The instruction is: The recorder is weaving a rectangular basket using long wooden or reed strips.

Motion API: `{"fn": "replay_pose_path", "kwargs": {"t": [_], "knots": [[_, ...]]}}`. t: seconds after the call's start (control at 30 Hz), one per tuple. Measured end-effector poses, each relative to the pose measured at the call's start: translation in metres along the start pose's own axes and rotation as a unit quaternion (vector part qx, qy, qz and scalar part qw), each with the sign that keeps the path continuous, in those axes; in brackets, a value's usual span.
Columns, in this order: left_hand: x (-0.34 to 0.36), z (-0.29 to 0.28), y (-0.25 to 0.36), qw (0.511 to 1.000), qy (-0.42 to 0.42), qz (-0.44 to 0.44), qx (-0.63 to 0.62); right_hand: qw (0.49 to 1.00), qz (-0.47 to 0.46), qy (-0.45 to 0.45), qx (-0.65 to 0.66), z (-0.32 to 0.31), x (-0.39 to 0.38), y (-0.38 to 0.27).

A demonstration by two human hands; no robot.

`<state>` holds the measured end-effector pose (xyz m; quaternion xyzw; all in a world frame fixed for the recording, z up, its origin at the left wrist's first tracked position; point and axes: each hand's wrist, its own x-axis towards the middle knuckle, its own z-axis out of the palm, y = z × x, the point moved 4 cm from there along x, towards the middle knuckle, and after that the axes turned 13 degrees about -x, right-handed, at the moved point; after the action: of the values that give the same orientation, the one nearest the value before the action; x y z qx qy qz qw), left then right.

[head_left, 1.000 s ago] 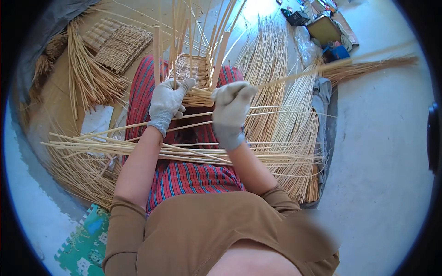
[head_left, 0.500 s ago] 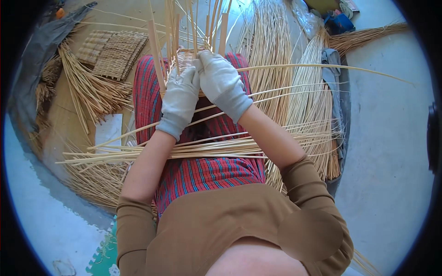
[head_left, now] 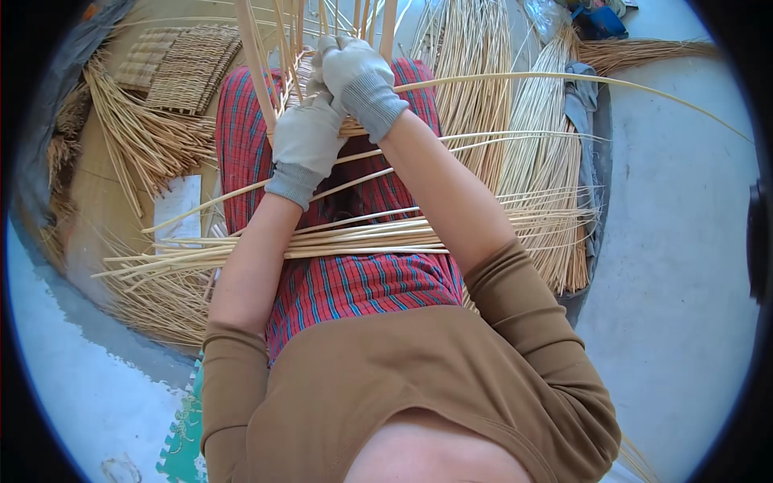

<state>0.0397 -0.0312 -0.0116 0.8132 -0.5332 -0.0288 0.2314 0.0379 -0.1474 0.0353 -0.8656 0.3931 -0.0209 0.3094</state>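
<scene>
On the red plaid cloth point(head_left: 346, 294) over the knees, near the top of the view, a wicker basket point(head_left: 354, 129), largely hidden behind two gloved hands. Left hand point(head_left: 307, 137) against the near side, fingers bent inward; right hand point(head_left: 354, 72) just beyond it and touching, fingers curled down over the weave. Fingertips covered, so impossible to tell how tightly closed or on which strand. From behind the right wrist, one long pale rod point(head_left: 515, 76) bowing out to the right. Upright around the basket, thin stakes and a flat wooden slat point(head_left: 255, 64) at the left.

Across the lap, below the hands, a loose bunch of peeled rods point(head_left: 362, 239). To the right, on the floor, long wicker bundles point(head_left: 463, 88). To the upper left, woven panels point(head_left: 193, 68) beside a shorter bundle point(head_left: 153, 133), with a white sheet point(head_left: 181, 205) nearer.
</scene>
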Motion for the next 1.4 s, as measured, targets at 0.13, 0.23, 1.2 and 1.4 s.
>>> {"fn": "replay_pose_path", "kwargs": {"t": [0.13, 0.23, 1.2, 1.4], "knots": [[-0.004, -0.011, 0.004, 1.000, 0.027, -0.009, -0.006, 0.999, -0.028, 0.018, -0.028, -0.005, -0.012, -0.006], [-0.029, -0.045, 0.019, 0.983, 0.074, 0.064, -0.157, 0.945, -0.247, 0.180, 0.114, -0.016, -0.059, 0.016], [-0.095, -0.063, -0.035, 0.767, 0.305, -0.117, -0.552, 0.779, -0.573, -0.154, 0.203, 0.010, -0.209, -0.036], [-0.077, -0.055, -0.032, 0.929, 0.052, -0.189, -0.315, 0.827, -0.536, -0.138, 0.101, 0.023, -0.198, -0.030]]}}
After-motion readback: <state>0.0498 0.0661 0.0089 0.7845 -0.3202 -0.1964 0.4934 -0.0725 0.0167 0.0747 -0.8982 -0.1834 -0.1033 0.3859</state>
